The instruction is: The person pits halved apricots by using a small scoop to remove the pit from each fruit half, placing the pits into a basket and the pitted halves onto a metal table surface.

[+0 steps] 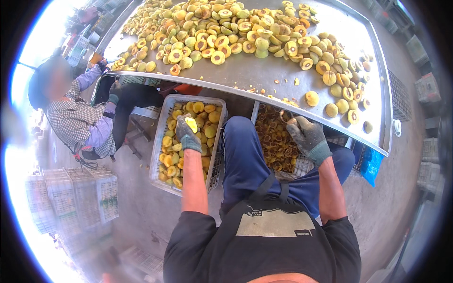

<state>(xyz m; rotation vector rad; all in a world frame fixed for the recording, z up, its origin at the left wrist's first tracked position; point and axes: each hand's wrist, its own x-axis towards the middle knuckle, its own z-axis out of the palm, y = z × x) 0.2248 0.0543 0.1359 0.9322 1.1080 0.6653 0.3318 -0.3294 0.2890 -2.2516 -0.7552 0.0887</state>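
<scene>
My left hand (pixel 188 133), in a grey-green work glove, holds a yellow fruit half (pixel 191 124) over a white plastic crate (pixel 155 166) of pitted fruit halves. My right hand (pixel 306 136), gloved too, grips a small tool with a curved metal loop (pixel 283 115) at its tip, beside the table edge. Below it, between my knees, a second crate (pixel 300 166) holds brown pits and scraps. On the metal table (pixel 244 76) lies a large heap of halved fruits (pixel 212 35), many with pits showing, and a few scraps near the edge.
A co-worker (pixel 85 116) in a checked top sits at the left by the table's corner. Stacked plastic crates (pixel 81 194) stand on the floor at the lower left. A blue plastic bag (pixel 371 164) hangs under the table's right corner. The raised metal rim (pixel 226 86) runs before me.
</scene>
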